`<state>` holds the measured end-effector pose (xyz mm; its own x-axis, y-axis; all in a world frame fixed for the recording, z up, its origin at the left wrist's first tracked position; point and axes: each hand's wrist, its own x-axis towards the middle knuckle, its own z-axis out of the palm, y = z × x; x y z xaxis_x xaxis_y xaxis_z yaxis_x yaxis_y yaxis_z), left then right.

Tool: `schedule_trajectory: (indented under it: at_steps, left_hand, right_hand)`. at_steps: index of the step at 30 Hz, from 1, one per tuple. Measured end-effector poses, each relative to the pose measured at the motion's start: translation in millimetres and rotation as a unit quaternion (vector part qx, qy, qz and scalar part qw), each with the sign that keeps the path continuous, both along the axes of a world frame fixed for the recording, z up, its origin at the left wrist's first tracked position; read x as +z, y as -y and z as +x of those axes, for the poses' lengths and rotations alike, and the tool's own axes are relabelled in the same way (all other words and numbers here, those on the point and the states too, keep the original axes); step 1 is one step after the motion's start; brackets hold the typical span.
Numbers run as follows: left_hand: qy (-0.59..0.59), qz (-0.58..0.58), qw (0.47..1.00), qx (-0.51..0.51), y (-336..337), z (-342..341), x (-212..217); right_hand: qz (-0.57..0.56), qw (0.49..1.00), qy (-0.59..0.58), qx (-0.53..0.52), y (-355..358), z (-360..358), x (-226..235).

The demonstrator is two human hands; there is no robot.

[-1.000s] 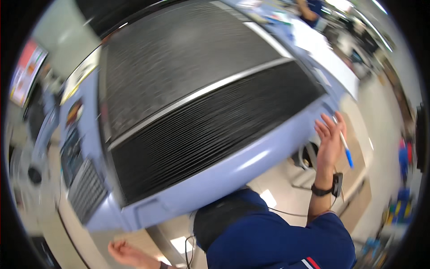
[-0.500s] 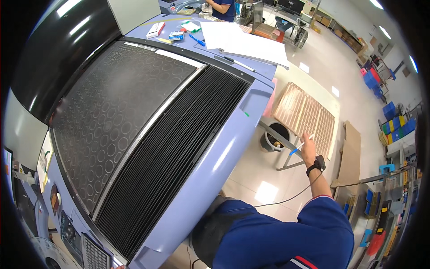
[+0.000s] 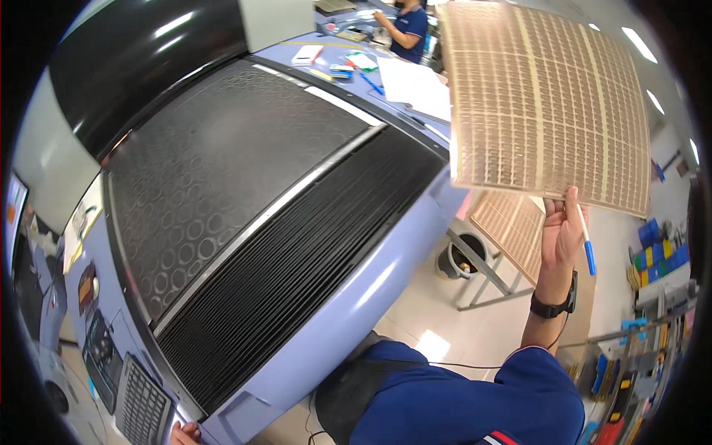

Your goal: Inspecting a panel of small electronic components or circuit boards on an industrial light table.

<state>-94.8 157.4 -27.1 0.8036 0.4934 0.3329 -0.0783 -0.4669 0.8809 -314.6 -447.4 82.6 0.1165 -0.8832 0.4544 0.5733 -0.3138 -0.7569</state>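
My right hand is closed on the lower edge of a thin copper-coloured circuit board panel, held up at the upper right. The panel bears a dense grid of small repeated shapes. A white pen with a blue end is also in this hand, pointing down beside the palm. A second copper-coloured panel lies on the low table behind, partly covered by the raised one. My left hand shows only as a few fingers at the lower left, by the keyboard and the machine's edge. What those fingers do is unclear.
A large lilac machine with a dark circle-patterned bed and black ribbed strip fills the left. Papers and pens lie along its far edge. A bin stands under the low table's frame. Another person works far off.
My right hand has lifted a copper-coloured panel from the low table, up and toward me, keeping the pen. More of my left fingers show at the lower left. The view has shifted.
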Motion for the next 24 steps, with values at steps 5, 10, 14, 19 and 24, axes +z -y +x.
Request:
schedule_trajectory:
  at_steps: [5,10,14,19,24]
  left_hand:
    - [-0.003,-0.009,0.999,-0.044,-51,-10,-21]
    - [0.020,-0.029,0.997,-0.061,-30,-6,-18]
    - [0.012,-0.018,0.998,-0.053,-27,-4,-14]
    - [0.010,-0.012,0.999,-0.046,-33,-7,-21]
    - [-0.055,0.005,0.998,0.005,1,-19,17]
  right_hand:
    - [0.023,0.973,0.045,0.224,-55,82,19]
    - [0.018,0.945,0.033,0.325,-89,140,18]
    - [0.029,0.930,0.030,0.365,-120,170,23]
    - [0.114,0.917,-0.027,0.382,-153,192,11]
    - [0.217,0.878,0.018,0.427,-216,209,-16]
